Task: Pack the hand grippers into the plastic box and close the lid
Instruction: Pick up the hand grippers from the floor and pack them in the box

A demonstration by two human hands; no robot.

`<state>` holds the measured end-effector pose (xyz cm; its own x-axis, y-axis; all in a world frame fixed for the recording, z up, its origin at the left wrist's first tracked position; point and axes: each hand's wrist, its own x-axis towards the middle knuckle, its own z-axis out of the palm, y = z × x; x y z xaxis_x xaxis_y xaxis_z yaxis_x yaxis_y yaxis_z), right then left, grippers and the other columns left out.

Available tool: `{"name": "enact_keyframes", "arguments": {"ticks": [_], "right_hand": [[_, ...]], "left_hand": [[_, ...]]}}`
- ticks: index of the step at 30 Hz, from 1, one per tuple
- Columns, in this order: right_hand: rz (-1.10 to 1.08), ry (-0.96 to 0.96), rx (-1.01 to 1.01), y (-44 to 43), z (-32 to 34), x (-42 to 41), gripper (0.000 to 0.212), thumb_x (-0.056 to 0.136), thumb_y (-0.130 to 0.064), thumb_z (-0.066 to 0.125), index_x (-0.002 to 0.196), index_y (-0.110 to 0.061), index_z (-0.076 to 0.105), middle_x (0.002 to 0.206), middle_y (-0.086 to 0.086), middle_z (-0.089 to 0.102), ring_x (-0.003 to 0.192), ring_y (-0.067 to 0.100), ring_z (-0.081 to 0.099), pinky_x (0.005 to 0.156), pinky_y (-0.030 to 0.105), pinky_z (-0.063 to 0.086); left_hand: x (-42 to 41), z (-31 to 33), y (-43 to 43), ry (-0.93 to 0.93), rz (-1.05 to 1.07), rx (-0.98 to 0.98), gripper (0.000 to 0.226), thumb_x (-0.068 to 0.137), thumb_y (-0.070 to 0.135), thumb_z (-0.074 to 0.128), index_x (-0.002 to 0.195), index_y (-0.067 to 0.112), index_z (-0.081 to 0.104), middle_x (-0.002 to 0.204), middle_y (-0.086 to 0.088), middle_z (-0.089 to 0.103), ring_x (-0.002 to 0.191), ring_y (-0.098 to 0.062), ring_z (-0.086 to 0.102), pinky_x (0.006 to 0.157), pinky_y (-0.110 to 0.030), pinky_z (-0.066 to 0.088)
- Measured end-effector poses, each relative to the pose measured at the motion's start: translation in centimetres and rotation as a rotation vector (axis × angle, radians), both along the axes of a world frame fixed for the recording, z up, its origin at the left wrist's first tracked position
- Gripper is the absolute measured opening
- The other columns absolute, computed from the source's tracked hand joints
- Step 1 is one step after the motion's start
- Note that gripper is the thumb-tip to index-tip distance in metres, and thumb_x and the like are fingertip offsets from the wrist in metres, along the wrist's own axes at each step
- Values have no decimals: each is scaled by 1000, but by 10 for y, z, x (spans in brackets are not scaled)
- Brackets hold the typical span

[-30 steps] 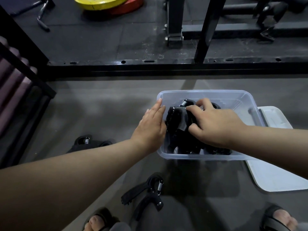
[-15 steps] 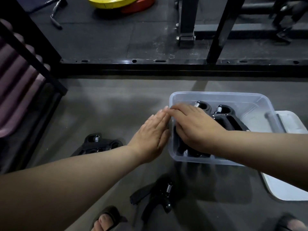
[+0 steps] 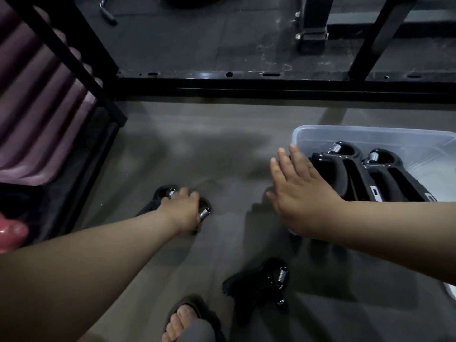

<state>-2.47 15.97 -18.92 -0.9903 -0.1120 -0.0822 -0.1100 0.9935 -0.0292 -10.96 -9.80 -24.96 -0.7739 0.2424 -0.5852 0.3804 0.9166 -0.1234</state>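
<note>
A clear plastic box (image 3: 320, 133) stands on the grey floor at the right, with black hand grippers (image 3: 357, 169) with steel springs lying inside. My right hand (image 3: 303, 191) hovers open over the box's left edge, fingers spread, holding nothing. My left hand (image 3: 183, 209) is down on the floor to the left, fingers closed over a pair of black hand grippers (image 3: 162, 196) lying there. Another black hand gripper (image 3: 261, 285) lies on the floor near my foot. A corner of the white lid (image 3: 450, 291) shows at the right edge.
A black steel rack rail (image 3: 271, 81) crosses the floor beyond the box. A black frame with purple rolled mats (image 3: 37, 99) stands at the left. A pink object (image 3: 11, 234) sits at the left edge. My sandalled foot (image 3: 187, 319) is at the bottom centre.
My left hand left the box's side and moved left and down onto the grippers on the floor. My right hand came out of the box and opened. The view shifted left.
</note>
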Motion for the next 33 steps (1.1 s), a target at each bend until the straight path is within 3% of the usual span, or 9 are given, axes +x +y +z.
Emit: {"name": "enact_keyframes", "arguments": {"ticks": [7,12,17,19,21,23,28,31,33], "right_hand": [[66,-51,70,5,-4,-1,72,95,-39,25,144,13,26,150,38,18,143,51,1,113,58,20],[74,-28,101,6,-7,-3,72,96,-39,22,145,13,19,152,38,13,144,50,-4,114,57,15],[77,-55,80,7,-14,-3,77,94,-44,9,148,11,11,154,34,9,144,48,-8,115,56,10],[66,-73,55,8,-13,-3,81,92,-48,5,149,9,10,155,32,6,145,46,-10,116,55,11],[50,-86,6,9,-9,-2,83,90,-51,3,149,7,12,156,30,6,145,44,-10,116,55,13],[62,-86,-16,9,-3,2,84,90,-51,5,148,7,18,156,30,10,145,46,-7,115,56,17],[242,-70,60,12,11,28,71,88,-41,29,130,12,52,139,32,45,136,49,31,112,54,21],[282,-69,-79,14,36,37,58,98,-34,34,143,2,38,154,22,28,146,32,20,120,34,2],[127,-206,-348,20,57,43,51,100,-35,40,144,-9,36,154,13,32,144,22,25,120,28,12]], "left_hand": [[-18,-3,-31,30,-101,-109,59,82,53,62,125,19,43,131,-6,45,126,-26,43,100,-41,35],[-29,5,-29,-41,-80,-123,73,72,64,69,125,20,45,129,-6,49,123,-29,48,96,-38,39],[-31,21,-17,-157,65,86,45,83,54,63,111,20,52,117,-6,59,103,-26,59,79,-30,46],[-25,26,-7,-221,187,236,36,87,46,63,106,18,50,106,-8,62,89,-26,64,70,-31,50],[-18,32,6,-285,469,531,28,89,36,66,96,15,47,85,-12,62,63,-25,64,51,-33,52],[-13,41,23,-294,686,823,29,91,31,65,93,11,45,73,-17,59,49,-25,57,45,-33,49],[-13,81,69,-401,949,1288,29,97,37,55,107,10,50,72,-9,56,46,-20,55,49,-31,53],[-9,97,91,-506,995,1420,28,96,44,53,103,17,54,72,-3,55,50,-17,55,49,-27,49],[1,103,107,-568,1038,1522,24,97,43,51,93,19,54,68,-1,52,49,-15,49,49,-24,46]]}}
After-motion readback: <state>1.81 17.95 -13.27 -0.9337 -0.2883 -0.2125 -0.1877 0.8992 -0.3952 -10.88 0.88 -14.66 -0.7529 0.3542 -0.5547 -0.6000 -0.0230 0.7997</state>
